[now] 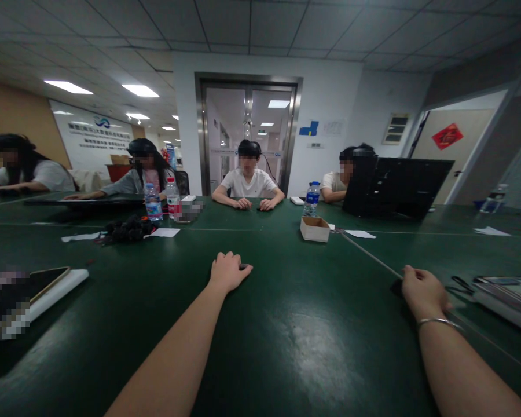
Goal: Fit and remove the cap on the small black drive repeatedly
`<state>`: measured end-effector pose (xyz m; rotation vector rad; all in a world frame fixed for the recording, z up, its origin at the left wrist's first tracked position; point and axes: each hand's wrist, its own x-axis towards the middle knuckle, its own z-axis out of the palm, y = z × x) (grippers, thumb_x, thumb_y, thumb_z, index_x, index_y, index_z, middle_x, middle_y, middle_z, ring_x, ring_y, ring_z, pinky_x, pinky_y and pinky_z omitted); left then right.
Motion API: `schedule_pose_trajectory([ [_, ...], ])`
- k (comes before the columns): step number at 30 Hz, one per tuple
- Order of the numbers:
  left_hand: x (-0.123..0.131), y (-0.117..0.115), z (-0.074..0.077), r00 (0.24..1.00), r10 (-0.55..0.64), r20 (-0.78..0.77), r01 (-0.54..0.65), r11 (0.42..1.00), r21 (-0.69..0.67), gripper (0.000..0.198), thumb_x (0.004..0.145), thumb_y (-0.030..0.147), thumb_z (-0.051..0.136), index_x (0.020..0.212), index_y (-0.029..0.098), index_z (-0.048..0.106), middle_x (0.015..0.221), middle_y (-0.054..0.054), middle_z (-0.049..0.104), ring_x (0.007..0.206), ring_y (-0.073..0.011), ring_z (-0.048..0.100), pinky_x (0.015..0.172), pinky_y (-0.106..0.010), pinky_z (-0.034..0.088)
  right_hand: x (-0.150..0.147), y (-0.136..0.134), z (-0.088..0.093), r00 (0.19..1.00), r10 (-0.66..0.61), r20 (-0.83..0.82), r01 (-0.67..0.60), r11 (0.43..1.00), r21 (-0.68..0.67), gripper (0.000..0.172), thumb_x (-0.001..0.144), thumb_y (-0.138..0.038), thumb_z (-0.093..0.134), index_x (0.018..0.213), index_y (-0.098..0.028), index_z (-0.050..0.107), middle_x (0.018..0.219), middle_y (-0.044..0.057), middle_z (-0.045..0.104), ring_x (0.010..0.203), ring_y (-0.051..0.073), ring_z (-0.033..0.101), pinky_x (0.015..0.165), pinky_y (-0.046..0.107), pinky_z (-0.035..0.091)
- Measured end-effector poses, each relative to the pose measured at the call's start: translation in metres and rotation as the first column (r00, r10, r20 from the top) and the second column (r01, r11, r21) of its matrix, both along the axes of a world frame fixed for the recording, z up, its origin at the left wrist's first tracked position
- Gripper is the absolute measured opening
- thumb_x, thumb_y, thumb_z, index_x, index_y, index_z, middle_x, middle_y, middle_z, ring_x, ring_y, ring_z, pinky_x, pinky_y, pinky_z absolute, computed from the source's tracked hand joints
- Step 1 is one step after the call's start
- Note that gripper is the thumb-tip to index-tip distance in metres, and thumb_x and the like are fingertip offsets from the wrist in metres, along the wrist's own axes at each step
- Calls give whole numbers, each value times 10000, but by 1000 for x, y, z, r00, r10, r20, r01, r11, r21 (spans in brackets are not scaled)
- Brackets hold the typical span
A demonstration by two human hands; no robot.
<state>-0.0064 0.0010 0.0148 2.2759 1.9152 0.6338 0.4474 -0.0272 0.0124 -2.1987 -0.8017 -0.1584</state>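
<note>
My left hand rests on the dark green table with its fingers curled over a small dark object that I cannot make out. My right hand, a thin bracelet on its wrist, lies further right with fingers curled around a small dark thing at its left edge. Both forearms stretch forward from the near edge.
A small cardboard box and a water bottle stand ahead. Black items, paper slips and two bottles sit at the left. A phone on a white pad lies near left, scissors and books near right. Several seated people and an open laptop line the far side.
</note>
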Motion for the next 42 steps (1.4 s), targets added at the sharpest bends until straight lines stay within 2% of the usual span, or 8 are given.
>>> schedule_pose_trajectory([
  [8, -1, 4, -4, 999, -14, -40, 14, 1000, 14, 489, 772, 647, 392, 756, 203, 597, 973, -126, 601, 954, -301, 501, 775, -395, 397, -13, -4, 13, 987, -68, -147, 35, 976, -217, 284, 668, -323, 506, 847, -187, 679, 1107, 227, 603, 1131, 441, 442, 824, 523, 312],
  [23, -3, 7, -5, 998, -10, 68, 10, 1000, -4, 468, 728, 655, 453, 708, 208, 589, 945, -116, 612, 955, -304, 506, 797, -408, 394, -14, -6, 11, 986, -91, -142, 71, 988, -139, 225, 707, -336, 486, 813, -222, 648, 1010, 186, 610, 1102, 428, 456, 810, 531, 320],
  [27, -2, 8, -6, 993, -42, 109, 40, 999, 23, 471, 737, 653, 442, 693, 206, 584, 914, -111, 609, 922, -292, 513, 780, -401, 397, -37, -15, 26, 993, -109, 40, 111, 993, -43, 339, 806, -341, 384, 1026, -222, 613, 1168, 188, 544, 1128, 396, 435, 833, 521, 321],
  [31, 4, 9, -5, 940, -133, 315, 124, 991, 48, 452, 750, 636, 441, 681, 212, 581, 857, -86, 598, 857, -249, 522, 757, -362, 399, -82, -12, 39, 952, 102, 290, -119, 992, 40, 326, 809, -290, 407, 1042, -197, 615, 1087, 154, 571, 1074, 347, 457, 842, 481, 344],
  [33, 8, 12, -5, 856, -143, 497, 147, 989, 32, 438, 761, 617, 431, 677, 210, 569, 832, -68, 592, 820, -221, 526, 743, -338, 400, -116, -3, 36, 869, 361, 338, -400, 915, 50, 288, 791, -241, 425, 989, -181, 625, 996, 119, 597, 996, 291, 500, 837, 432, 370],
  [38, 19, 22, -6, 359, -6, 933, 235, 968, -84, 365, 739, 544, 458, 684, 190, 525, 701, -19, 554, 683, -154, 526, 665, -279, 413, -233, 26, 4, 344, 929, -137, -930, 357, 84, 181, 774, -289, 522, 895, -201, 624, 793, 18, 613, 713, 158, 550, 670, 292, 426],
  [40, 22, 25, -8, 153, 44, 987, 264, 961, -84, 327, 709, 511, 492, 679, 187, 523, 659, -5, 538, 656, -140, 530, 661, -269, 425, -279, 34, -8, 219, 949, -228, -956, 255, 146, 228, 736, -356, 601, 908, -206, 605, 717, -12, 586, 648, 141, 523, 611, 272, 406],
  [42, 24, 27, -9, 32, 62, 998, 265, 962, -68, 296, 689, 482, 512, 675, 186, 523, 635, 4, 530, 649, -136, 536, 680, -270, 438, -313, 40, -15, 223, 943, -248, -935, 278, 218, 248, 670, -366, 672, 821, -198, 567, 690, -27, 562, 635, 132, 497, 598, 262, 389],
])
